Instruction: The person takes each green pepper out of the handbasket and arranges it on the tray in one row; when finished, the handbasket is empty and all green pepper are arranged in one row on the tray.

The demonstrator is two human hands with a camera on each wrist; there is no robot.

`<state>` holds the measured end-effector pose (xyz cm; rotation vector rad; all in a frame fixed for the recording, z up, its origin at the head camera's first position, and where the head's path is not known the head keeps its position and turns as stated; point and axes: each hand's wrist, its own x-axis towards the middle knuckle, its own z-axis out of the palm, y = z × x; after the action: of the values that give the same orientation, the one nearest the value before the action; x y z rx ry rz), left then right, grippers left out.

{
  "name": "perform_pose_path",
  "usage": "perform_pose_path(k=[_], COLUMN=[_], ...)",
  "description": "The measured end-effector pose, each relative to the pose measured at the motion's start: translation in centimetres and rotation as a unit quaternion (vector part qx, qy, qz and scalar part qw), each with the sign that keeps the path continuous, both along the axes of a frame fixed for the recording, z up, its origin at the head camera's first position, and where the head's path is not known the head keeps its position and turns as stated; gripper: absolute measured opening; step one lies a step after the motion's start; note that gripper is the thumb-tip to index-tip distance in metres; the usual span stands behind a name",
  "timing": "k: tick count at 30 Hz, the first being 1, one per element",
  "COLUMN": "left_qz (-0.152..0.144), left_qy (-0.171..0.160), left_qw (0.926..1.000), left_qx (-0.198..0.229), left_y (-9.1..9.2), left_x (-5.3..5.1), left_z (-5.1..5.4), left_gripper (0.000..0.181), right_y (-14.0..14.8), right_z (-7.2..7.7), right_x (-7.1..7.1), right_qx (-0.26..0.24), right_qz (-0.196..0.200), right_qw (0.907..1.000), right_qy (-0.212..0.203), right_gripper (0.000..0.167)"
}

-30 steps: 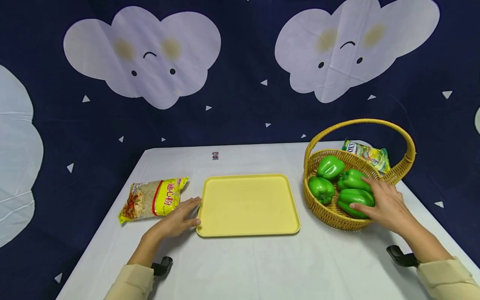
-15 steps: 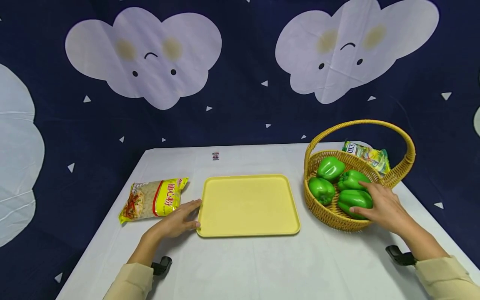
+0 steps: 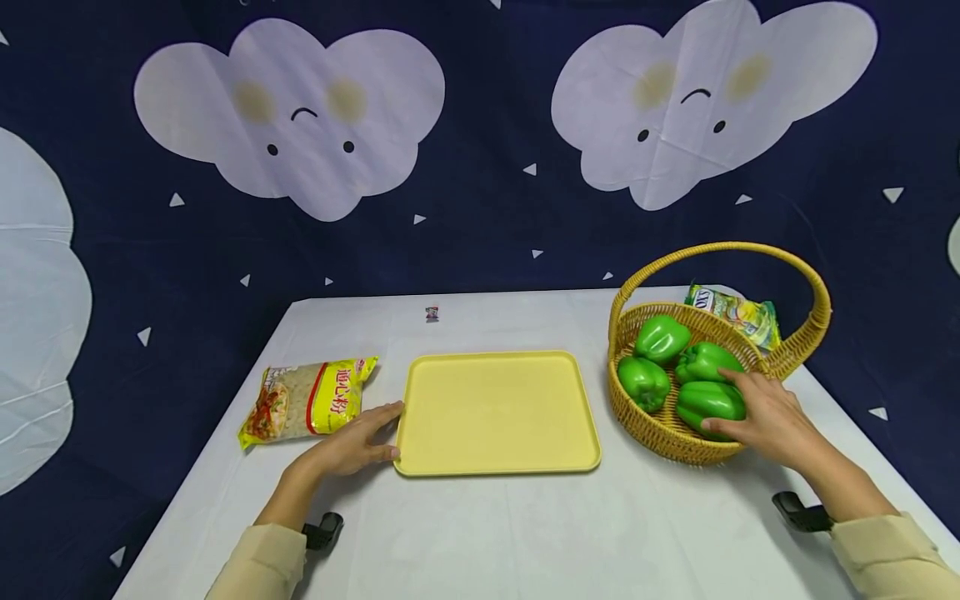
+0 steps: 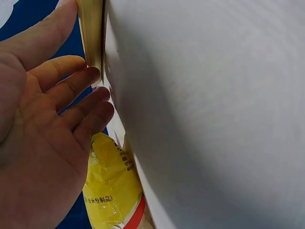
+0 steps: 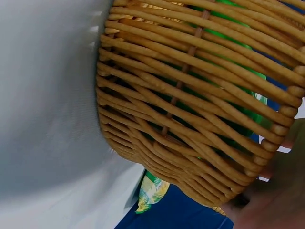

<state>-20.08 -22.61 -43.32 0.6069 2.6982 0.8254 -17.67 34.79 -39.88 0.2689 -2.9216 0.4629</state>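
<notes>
In the head view my left hand (image 3: 352,443) lies at the left edge of a shallow yellow tray (image 3: 497,414). The left wrist view shows its fingers (image 4: 78,90) fairly straight, some tips against the tray's side (image 4: 90,33). My right hand (image 3: 771,417) reaches over the near right rim of a wicker basket (image 3: 675,442) holding several green bell peppers. Its thumb and fingers curve round the right end of the nearest green bell pepper (image 3: 708,402), which sits in the basket. In the right wrist view the basket's woven side (image 5: 190,90) hides most of the fingers.
A yellow bag of rice noodles (image 3: 311,400) lies left of the tray. Behind the basket, whose tall handle (image 3: 723,247) arches up, is a green and yellow snack packet (image 3: 738,312). A tiny wrapped item (image 3: 432,314) lies on the white table (image 3: 487,533) toward the back.
My right hand has shifted slightly toward me, its thumb sliding lower to the near side of the pepper. The left hand, tray and basket have stayed in place.
</notes>
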Motion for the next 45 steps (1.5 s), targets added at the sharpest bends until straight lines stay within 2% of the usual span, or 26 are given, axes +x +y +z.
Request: perform_pose_path(k=[9, 31, 37, 45], left_qz=[0.002, -0.004, -0.007, -0.011], left_qy=[-0.006, -0.01, -0.005, -0.01], left_qw=[1.0, 0.9999, 1.0, 0.9997], left_qx=[-0.005, 0.003, 0.005, 0.019], left_y=[-0.01, 0.1, 0.08, -0.05], left_x=[-0.15, -0.39, -0.41, -0.36], left_z=[0.05, -0.24, -0.14, -0.3], left_gripper=[0.077, 0.076, 0.076, 0.076], right_y=[-0.07, 0.18, 0.24, -0.05], right_z=[0.27, 0.75, 0.62, 0.63], right_x=[-0.23, -0.4, -0.45, -0.25], right_qx=[0.017, 0.043, 0.042, 0.027], right_qz=[-0.004, -0.014, -0.008, 0.006], right_qw=[0.9993, 0.9956, 0.9966, 0.9992], right_qy=[-0.035, -0.082, -0.07, -0.029], right_gripper=[0.091, 0.087, 0.078, 0.076])
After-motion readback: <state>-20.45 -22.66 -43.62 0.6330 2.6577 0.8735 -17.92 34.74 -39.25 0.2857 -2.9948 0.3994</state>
